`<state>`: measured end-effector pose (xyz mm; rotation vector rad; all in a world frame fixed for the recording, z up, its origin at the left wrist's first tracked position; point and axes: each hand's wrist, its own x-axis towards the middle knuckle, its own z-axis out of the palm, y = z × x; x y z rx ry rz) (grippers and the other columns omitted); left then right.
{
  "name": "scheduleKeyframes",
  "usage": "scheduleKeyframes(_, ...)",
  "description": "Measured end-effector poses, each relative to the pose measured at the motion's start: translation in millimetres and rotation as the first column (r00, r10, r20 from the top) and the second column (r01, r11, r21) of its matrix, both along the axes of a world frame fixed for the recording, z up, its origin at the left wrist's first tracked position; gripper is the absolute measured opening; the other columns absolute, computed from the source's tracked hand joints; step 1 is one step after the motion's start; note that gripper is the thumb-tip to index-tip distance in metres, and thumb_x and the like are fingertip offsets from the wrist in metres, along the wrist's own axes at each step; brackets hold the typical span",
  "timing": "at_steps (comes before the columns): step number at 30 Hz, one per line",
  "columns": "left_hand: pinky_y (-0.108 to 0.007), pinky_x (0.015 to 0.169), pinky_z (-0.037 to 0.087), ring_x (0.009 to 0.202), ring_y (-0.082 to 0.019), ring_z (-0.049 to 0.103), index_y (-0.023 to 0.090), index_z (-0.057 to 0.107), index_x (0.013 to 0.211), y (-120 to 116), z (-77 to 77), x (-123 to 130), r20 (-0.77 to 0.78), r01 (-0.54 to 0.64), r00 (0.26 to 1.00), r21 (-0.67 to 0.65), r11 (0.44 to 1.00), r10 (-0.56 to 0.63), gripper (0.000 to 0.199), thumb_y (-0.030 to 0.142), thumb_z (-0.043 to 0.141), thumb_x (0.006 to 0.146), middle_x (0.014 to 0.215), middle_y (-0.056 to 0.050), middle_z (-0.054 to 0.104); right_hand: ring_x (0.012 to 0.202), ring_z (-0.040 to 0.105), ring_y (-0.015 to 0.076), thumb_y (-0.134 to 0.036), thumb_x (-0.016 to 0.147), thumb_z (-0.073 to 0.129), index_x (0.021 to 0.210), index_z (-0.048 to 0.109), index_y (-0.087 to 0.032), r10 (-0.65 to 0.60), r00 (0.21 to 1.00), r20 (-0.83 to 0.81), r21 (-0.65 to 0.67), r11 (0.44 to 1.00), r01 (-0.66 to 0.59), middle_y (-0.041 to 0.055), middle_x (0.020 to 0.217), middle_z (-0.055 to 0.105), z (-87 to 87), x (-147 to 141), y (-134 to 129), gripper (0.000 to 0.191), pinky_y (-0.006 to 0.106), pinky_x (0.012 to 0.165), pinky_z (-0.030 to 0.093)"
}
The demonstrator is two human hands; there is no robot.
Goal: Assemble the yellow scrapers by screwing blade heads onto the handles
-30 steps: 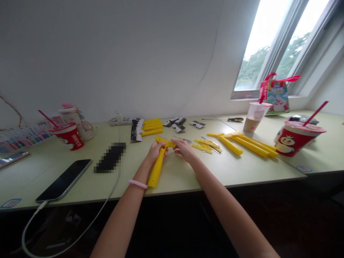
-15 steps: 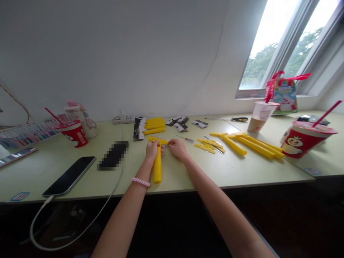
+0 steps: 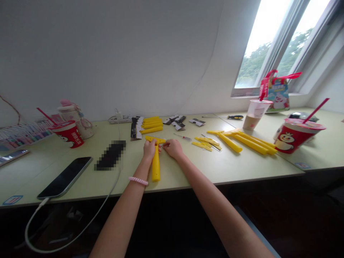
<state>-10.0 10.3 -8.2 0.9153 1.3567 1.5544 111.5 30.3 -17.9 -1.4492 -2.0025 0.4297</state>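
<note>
My left hand [image 3: 149, 149] is wrapped round the neck of a yellow T-shaped plastic scraper [image 3: 156, 168], just below its crossbar. The scraper's handle points toward me, over the front part of the table. Close by the right end of the crossbar, my right hand [image 3: 173, 147] has thumb and fingers pinched together. Whatever is between those fingertips is too small to make out. To the right of this hand lie a small screwdriver [image 3: 185, 138] and a little pile of flat yellow pieces [image 3: 205, 143] with thin metal strips.
Several yellow scrapers [image 3: 249, 143] lie at the right, near a red cup [image 3: 295, 138] and a clear cup [image 3: 255, 116]. Packaged yellow handles [image 3: 150, 125], black cards [image 3: 177, 122] and a larger screwdriver [image 3: 233, 117] are farther back. A phone [image 3: 66, 177] with a cable is at left.
The whole view has shifted slightly, so things sit a little further left. My right fingertips are slightly lower and closer in beside the scraper's crossbar. The left hand keeps its hold.
</note>
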Motion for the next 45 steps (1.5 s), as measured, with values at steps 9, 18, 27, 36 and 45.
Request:
scheduleKeyframes(9,-0.020,0.034,0.037,0.034,-0.011,0.049,0.015,0.045,0.079,-6.3,4.4,8.7,0.002,0.202,0.979,-0.032,0.979,-0.202,0.009,0.019,0.049,0.072,0.050,-0.001,0.056,0.078,0.055,0.0183,-0.025,0.070,0.055,0.072,0.068,-0.018,-0.224,0.932,-0.286,0.052,0.967,0.249,0.0060,0.077,0.065,9.6,23.9,1.7,0.015,0.028,0.071,0.039)
scheduleKeyframes(18,-0.022,0.037,0.041,0.039,-0.012,0.053,0.014,0.046,0.089,-15.3,-6.7,16.1,-0.089,0.590,0.802,-0.041,0.806,-0.591,0.018,0.023,0.053,0.075,0.057,-0.004,0.058,0.057,0.052,0.0111,-0.025,0.061,0.061,0.064,0.065,-0.015,0.049,0.766,-0.641,-0.159,0.968,-0.195,0.0010,0.061,0.060,21.4,14.3,-10.3,0.012,0.021,0.052,0.039)
scheduleKeyframes(27,-0.022,0.037,0.041,0.039,-0.011,0.052,0.013,0.044,0.089,-13.5,-8.9,15.7,-0.111,0.607,0.786,-0.050,0.793,-0.608,0.016,0.022,0.050,0.077,0.057,-0.002,0.056,0.047,0.050,0.0089,-0.024,0.062,0.059,0.070,0.061,-0.015,0.015,0.724,-0.689,-0.187,0.962,-0.199,-0.0014,0.055,0.056,10.8,12.0,-7.5,0.012,0.019,0.043,0.038)
scheduleKeyframes(36,-0.022,0.039,0.042,0.041,-0.011,0.053,0.014,0.043,0.095,-14.6,-8.0,13.7,-0.099,0.638,0.759,-0.080,0.765,-0.644,0.021,0.024,0.050,0.077,0.060,-0.002,0.058,0.052,0.053,0.0102,-0.020,0.061,0.059,0.068,0.059,-0.016,-0.004,0.732,-0.681,-0.194,0.965,-0.175,-0.0011,0.060,0.057,8.4,11.7,-6.3,0.008,0.020,0.047,0.042)
scheduleKeyframes(45,-0.022,0.036,0.040,0.037,-0.012,0.052,0.015,0.044,0.086,-10.2,-4.5,11.1,-0.074,0.528,0.844,-0.056,0.847,-0.531,0.018,0.024,0.053,0.073,0.057,-0.002,0.058,0.068,0.055,0.0140,-0.032,0.069,0.053,0.074,0.063,-0.016,-0.092,0.707,-0.701,-0.079,0.996,0.051,0.0028,0.075,0.064,12.2,15.8,2.3,0.019,0.024,0.064,0.042)
